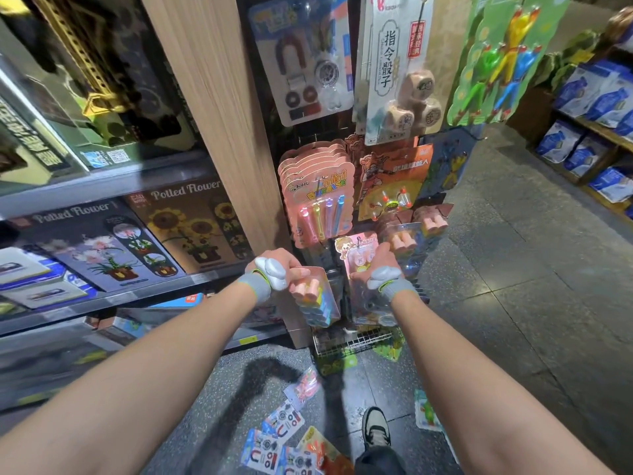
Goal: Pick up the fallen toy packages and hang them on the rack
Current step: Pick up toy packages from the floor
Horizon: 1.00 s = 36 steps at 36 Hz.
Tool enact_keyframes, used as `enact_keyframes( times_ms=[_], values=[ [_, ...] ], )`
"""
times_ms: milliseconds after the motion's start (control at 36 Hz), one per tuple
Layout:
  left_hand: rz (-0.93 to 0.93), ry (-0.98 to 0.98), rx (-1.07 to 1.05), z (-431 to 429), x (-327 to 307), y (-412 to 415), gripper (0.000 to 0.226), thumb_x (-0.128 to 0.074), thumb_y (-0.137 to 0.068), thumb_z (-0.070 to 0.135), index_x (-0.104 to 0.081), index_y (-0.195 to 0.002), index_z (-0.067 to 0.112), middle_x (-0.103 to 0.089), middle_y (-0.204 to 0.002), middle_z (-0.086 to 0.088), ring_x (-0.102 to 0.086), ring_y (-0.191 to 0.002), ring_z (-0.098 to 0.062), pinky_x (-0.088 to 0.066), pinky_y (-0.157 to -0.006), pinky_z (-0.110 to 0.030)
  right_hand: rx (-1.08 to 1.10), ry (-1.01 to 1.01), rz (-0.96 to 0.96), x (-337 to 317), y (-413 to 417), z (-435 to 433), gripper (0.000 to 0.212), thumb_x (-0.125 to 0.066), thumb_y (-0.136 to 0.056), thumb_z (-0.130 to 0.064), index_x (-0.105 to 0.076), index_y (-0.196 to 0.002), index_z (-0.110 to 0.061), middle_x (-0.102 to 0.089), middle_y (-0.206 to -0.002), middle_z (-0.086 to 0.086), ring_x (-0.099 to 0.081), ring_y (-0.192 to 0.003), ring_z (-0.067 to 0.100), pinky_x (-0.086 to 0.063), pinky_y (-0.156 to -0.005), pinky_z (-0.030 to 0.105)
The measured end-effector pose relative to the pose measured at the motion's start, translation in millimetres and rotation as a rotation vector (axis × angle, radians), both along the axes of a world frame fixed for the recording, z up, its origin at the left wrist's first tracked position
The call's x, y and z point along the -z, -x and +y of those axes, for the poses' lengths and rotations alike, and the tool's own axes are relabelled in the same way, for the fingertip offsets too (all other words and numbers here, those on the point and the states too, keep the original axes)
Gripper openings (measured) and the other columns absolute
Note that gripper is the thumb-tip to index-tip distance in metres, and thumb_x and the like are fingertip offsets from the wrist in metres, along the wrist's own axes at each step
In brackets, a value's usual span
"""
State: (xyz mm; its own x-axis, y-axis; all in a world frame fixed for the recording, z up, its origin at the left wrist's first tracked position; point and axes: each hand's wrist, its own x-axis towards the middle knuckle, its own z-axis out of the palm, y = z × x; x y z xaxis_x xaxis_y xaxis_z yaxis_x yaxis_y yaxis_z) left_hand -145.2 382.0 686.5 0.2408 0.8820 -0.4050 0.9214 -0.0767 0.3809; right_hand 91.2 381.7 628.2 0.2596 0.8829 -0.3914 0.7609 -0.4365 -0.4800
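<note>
Down on the floor (513, 320) lie fallen magnet-set packages (274, 437). Higher, the left grip (274, 269) clasps a clear blister package (317, 299) of peach toys. The right grip (375, 269) meets a pink card (359, 255) on the rack (352, 341), its hold unclear. Beyond, boxes (185, 228) read "Potted Flower" and a dice card (394, 63) reads "指令骰子".

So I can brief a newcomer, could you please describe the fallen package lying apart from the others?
Start at the wire rack and look down to the grey floor. Right of the shoe lies one package alone, showing a green figure; the others cluster left of it.
</note>
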Motion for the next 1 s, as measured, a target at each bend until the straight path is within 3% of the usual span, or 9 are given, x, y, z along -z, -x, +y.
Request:
enact_keyframes(
  times_ms=[111, 278, 417, 583, 722, 806, 861, 917, 1000],
  values=[
    [0.003, 0.011, -0.005, -1.7, 0.9, -4.7, 0.047, -0.054, -0.096, 0.048, -0.06, -0.057, 0.024, -0.062, -0.056, 0.012, -0.052, -0.055, -0.007, -0.038, -0.056, -0.023, 0.005, -0.006, 0.013, 4.2, 0.6, 7.3, 0.087, -0.084, -0.071, -0.038, -0.028, -0.128, -0.002, -0.046, -0.132, 0.015, -0.052, -0.121, 0.029, -0.047, -0.088, 0.033],
    [0.007, 0.031, -0.009, 1.0, 4.0, -4.4, 0.041, -0.055, -0.094, 0.052, -0.067, -0.065, 0.026, -0.069, -0.066, 0.01, -0.06, -0.067, -0.014, -0.05, -0.07, -0.028, 0.015, -0.034, 0.15, 13.1, -3.1, 20.6, 0.086, -0.086, -0.068, -0.026, -0.029, -0.127, -0.005, -0.043, -0.128, 0.014, -0.052, -0.117, 0.031, -0.047, -0.079, 0.033],
    [0.003, 0.015, -0.023, -0.7, -2.4, -7.9, 0.036, -0.055, -0.096, 0.048, -0.066, -0.07, 0.025, -0.064, -0.064, 0.012, -0.054, -0.062, -0.009, -0.04, -0.059, -0.022, 0.003, -0.041, 0.192, 16.9, -6.4, 25.0, 0.086, -0.09, -0.061, -0.019, -0.03, -0.122, -0.007, -0.043, -0.122, 0.012, -0.051, -0.113, 0.029, -0.05, -0.08, 0.036],
    [-0.034, 0.031, -0.057, -5.8, 1.0, -5.2, 0.036, -0.055, -0.096, 0.047, -0.071, -0.076, 0.022, -0.066, -0.062, 0.012, -0.051, -0.053, -0.006, -0.039, -0.057, -0.023, 0.006, -0.048, 0.211, 26.3, -9.8, 24.5, 0.082, -0.088, -0.058, -0.012, -0.031, -0.116, -0.012, -0.045, -0.12, 0.01, -0.051, -0.106, 0.025, -0.054, -0.085, 0.043],
    [-0.049, 0.043, -0.059, -13.6, 0.9, -8.2, 0.04, -0.055, -0.096, 0.047, -0.074, -0.081, 0.016, -0.066, -0.061, 0.011, -0.052, -0.054, -0.006, -0.042, -0.057, -0.022, -0.002, -0.098, 0.189, 30.6, -11.3, 20.8, 0.087, -0.087, -0.068, -0.028, -0.038, -0.137, -0.008, -0.048, -0.135, 0.015, -0.04, -0.098, 0.019, -0.044, -0.097, 0.039],
    [-0.055, 0.044, -0.056, -17.6, -1.7, -7.6, 0.04, -0.054, -0.097, 0.046, -0.074, -0.081, 0.015, -0.065, -0.058, 0.011, -0.05, -0.049, -0.002, -0.038, -0.053, -0.02, 0.024, -0.081, 0.254, 26.2, -11.2, 19.5, 0.086, -0.09, -0.064, -0.022, -0.036, -0.13, -0.01, -0.049, -0.13, 0.011, -0.053, -0.11, 0.029, -0.05, -0.094, 0.042],
    [-0.054, 0.038, -0.065, -21.9, -3.2, -7.8, 0.038, -0.054, -0.097, 0.045, -0.074, -0.083, 0.015, -0.063, -0.056, 0.012, -0.046, -0.042, 0.001, -0.037, -0.051, -0.019, 0.041, -0.059, 0.266, 26.7, -12.1, 18.9, 0.084, -0.091, -0.061, -0.021, -0.031, -0.119, -0.015, -0.049, -0.126, 0.009, -0.054, -0.106, 0.028, -0.054, -0.086, 0.044],
    [-0.068, 0.042, -0.077, -24.0, -5.2, -9.1, 0.037, -0.054, -0.098, 0.043, -0.074, -0.084, 0.015, -0.063, -0.056, 0.012, -0.046, -0.04, 0.002, -0.036, -0.049, -0.017, 0.034, -0.052, 0.212, 25.5, -13.8, 17.0, 0.08, -0.089, -0.068, -0.024, -0.031, -0.12, -0.01, -0.049, -0.121, 0.009, -0.052, -0.101, 0.026, -0.05, -0.079, 0.039],
    [-0.096, 0.057, -0.105, -31.6, -7.5, -8.0, 0.036, -0.055, -0.098, 0.04, -0.074, -0.086, 0.012, -0.062, -0.056, 0.012, -0.044, -0.035, 0.003, -0.033, -0.044, -0.015, 0.017, -0.033, 0.125, 20.7, -14.6, 11.1, 0.079, -0.082, -0.076, -0.033, -0.031, -0.128, -0.001, -0.046, -0.13, 0.014, -0.051, -0.114, 0.03, -0.047, -0.088, 0.038]
  ],
)
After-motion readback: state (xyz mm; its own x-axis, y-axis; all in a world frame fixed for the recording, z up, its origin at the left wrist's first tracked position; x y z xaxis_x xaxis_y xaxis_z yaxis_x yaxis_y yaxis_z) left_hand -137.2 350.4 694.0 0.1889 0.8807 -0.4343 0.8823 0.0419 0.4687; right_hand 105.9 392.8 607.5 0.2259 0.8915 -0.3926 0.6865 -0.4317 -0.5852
